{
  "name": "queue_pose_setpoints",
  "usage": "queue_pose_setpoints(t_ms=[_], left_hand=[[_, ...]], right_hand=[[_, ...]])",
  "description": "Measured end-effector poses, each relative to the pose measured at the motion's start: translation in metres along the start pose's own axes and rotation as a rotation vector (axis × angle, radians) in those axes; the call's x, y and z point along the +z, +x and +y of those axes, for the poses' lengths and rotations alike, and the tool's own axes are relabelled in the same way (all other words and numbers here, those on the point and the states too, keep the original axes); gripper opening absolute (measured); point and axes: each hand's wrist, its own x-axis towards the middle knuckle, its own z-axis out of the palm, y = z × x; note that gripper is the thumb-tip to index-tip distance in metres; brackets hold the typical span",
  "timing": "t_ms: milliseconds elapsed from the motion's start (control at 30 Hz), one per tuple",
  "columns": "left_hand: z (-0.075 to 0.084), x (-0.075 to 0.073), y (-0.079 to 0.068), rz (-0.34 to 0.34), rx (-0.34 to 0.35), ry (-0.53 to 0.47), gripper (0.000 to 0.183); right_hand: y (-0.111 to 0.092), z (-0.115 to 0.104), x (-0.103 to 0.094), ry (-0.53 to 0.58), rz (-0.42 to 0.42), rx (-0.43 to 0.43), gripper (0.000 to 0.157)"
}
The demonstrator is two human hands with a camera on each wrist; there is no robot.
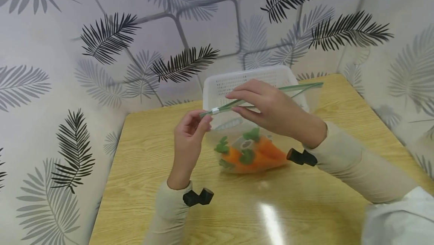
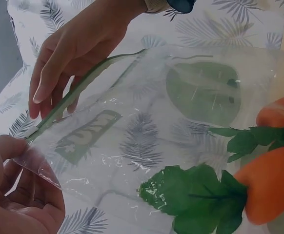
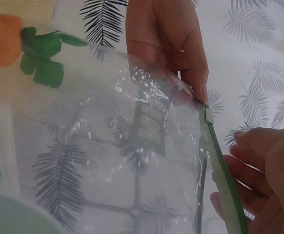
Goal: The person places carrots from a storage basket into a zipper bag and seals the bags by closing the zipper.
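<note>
A clear slider zip bag with a green zip edge hangs in front of me, with orange toy-like carrots with green leafy tops inside. My left hand pinches its left top corner, right beside the white slider. My right hand is at the zip edge with fingers spread and gently bent. In the right wrist view, the right hand's thumb and fingers lie around the green strip, apart from the slider. Right of the hand, the bag's mouth gapes.
Behind the bag stands a white plastic basket with slotted walls. Everything is over a wood-grain table. A leaf-patterned covering rises at the table's back and sides.
</note>
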Motion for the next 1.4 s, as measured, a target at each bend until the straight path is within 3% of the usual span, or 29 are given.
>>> queue_pose_setpoints(t_ms=[433,600,800,1200,1400], left_hand=[[0.001,0.008,-0.001,-0.09,0.044,-0.025,0.013],[0.015,0.01,-0.001,-0.105,0.062,-0.004,0.01],[0.019,0.011,0.0,-0.109,0.076,-0.003,0.01],[-0.008,0.001,-0.002,-0.077,0.068,0.01,0.011],[0.0,-0.002,-0.002,-0.048,0.053,0.052,0.01]], right_hand=[[0.01,-0.009,0.023,0.149,-0.065,-0.021,0.015],[0.011,-0.009,0.021,0.18,-0.086,0.007,0.014],[0.01,-0.006,0.019,0.175,-0.112,0.028,0.014],[-0.001,0.005,0.008,0.163,-0.121,0.059,0.013],[-0.014,0.015,-0.006,0.124,-0.138,0.114,0.014]])
